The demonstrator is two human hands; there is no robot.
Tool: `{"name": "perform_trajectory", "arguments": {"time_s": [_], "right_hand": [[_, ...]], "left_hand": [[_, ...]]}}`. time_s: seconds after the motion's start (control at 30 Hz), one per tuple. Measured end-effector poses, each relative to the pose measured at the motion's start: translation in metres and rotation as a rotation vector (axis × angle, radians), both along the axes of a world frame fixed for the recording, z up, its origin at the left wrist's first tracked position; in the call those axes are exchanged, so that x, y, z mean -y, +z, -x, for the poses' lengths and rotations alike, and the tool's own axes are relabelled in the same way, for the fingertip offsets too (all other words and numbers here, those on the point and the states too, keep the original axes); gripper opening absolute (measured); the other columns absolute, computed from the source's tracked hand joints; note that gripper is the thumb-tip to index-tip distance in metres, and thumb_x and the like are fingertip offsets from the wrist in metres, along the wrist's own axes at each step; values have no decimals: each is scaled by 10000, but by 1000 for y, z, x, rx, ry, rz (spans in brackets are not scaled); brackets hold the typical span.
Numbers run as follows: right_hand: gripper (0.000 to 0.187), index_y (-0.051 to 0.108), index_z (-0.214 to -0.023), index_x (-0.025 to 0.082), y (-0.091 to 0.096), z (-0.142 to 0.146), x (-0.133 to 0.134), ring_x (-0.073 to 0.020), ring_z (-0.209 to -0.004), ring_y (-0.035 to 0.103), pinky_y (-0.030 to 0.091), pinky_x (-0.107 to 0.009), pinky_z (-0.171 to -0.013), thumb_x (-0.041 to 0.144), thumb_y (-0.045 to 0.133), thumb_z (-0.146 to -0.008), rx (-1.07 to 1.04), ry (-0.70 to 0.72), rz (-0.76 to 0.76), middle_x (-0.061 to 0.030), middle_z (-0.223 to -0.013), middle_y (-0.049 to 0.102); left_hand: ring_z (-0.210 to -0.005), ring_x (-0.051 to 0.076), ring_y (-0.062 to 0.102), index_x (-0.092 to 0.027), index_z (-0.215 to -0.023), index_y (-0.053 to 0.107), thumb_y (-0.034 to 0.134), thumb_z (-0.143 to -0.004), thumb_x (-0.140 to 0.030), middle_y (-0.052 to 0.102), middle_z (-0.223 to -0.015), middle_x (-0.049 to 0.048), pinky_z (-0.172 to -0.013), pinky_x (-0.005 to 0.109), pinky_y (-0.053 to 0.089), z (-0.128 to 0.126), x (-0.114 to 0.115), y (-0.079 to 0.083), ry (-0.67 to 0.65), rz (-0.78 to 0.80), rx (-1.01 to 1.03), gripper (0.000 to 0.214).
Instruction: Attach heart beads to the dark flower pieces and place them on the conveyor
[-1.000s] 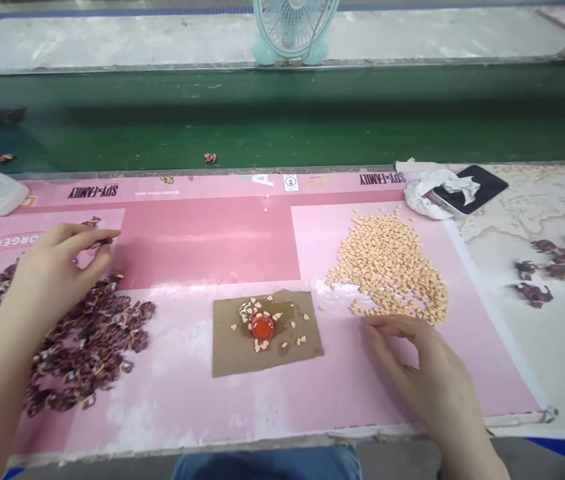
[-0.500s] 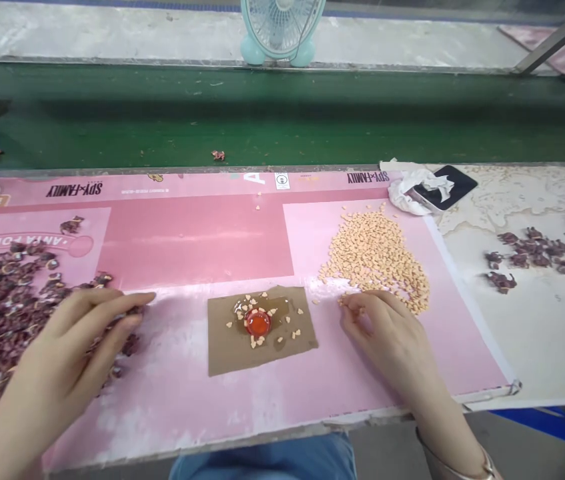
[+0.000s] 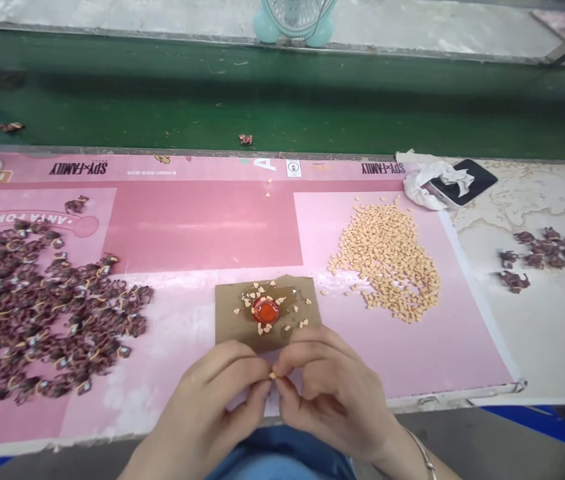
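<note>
My left hand (image 3: 222,393) and my right hand (image 3: 337,393) meet at the table's front edge, fingertips pinched together. Between them shows one small tan piece (image 3: 273,375), which the right thumb and finger grip. Whatever the left fingertips pinch is hidden. Just beyond the hands lies a brown card (image 3: 229,327) with wet, glossy liquid on it. On the card stands a small round red dish (image 3: 266,311), with several tan, roughly heart-shaped pieces scattered around it. A heap of the same tan pieces (image 3: 387,257) lies to the right.
Many small dark brown figures (image 3: 62,313) with pale bands cover the left side of the pink printed mat (image 3: 202,230). More dark figures (image 3: 552,252) lie at right, near a black-topped box (image 3: 475,180) with crumpled tissue (image 3: 425,187). A green belt (image 3: 162,100) and a fan (image 3: 295,20) are behind.
My left hand has come from the dark figures to the middle. My right hand has left the tan heap and met it. Both are now pinched together in front of the card.
</note>
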State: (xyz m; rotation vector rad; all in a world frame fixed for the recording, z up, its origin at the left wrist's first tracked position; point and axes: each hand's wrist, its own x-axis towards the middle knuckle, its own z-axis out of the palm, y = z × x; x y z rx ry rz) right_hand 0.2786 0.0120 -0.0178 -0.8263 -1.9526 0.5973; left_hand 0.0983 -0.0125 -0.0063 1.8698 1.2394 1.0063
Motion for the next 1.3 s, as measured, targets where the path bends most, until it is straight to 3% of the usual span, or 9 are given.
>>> {"name": "perform_trajectory", "arguments": {"time_s": [0.23,0.47,0.63,0.8,0.93,1.13,1.3], "right_hand": [[280,447,-867,245,1,-4,3,-91,-732,703,617,-188,-703,5,589,-885,-22,25,127,19,-783,754],[294,438,-857,258,-8,2,8,-111,-725,705,627,-226,-674,38,633,-867,-115,-60,247,39,-771,741],[314,432,-855,267,-13,-6,-4,-133,-757,745,617,-229,-669,39,647,-882,102,-218,93,41,-802,751],[291,410,-831,270,-16,-6,-12,-136,-801,768,627,-226,-700,93,604,-958,310,-295,11,33,-846,773],[281,422,-820,269,-17,-3,-12,-139,-795,771,619,-217,-658,118,599,-978,347,-300,-4,23,-849,772],[316,401,-791,268,-18,-5,-11,-146,-798,772,619,-216,-641,124,618,-970,352,-305,16,22,-838,777],[323,429,-817,266,-12,-6,-8,-143,-784,759,626,-234,-659,69,666,-915,222,-271,41,14,-839,782]], "left_hand": [[-547,118,621,-205,-759,624,561,-880,-57,650,-659,5,-515,165,515,-10,7,-10,109,9,18,202],[-591,83,616,-201,-815,628,559,-892,-31,639,-698,-29,-568,120,502,-8,10,-11,135,15,31,199],[-759,74,690,-222,-1019,665,624,-933,-40,706,-866,-28,-730,93,547,3,16,-18,196,28,58,205],[-879,95,705,-240,-1055,675,696,-940,-75,722,-940,-19,-817,108,562,13,20,-27,242,60,110,202],[-901,92,694,-255,-1092,704,700,-960,-106,709,-988,-18,-848,104,554,17,23,-32,227,88,139,199],[-956,108,685,-342,-1348,687,571,-1039,-123,698,-1113,11,-855,138,564,19,27,-38,240,135,187,396],[-846,95,704,-374,-1249,742,625,-1011,-135,739,-989,-24,-783,130,579,10,27,-33,270,286,406,357]]}}
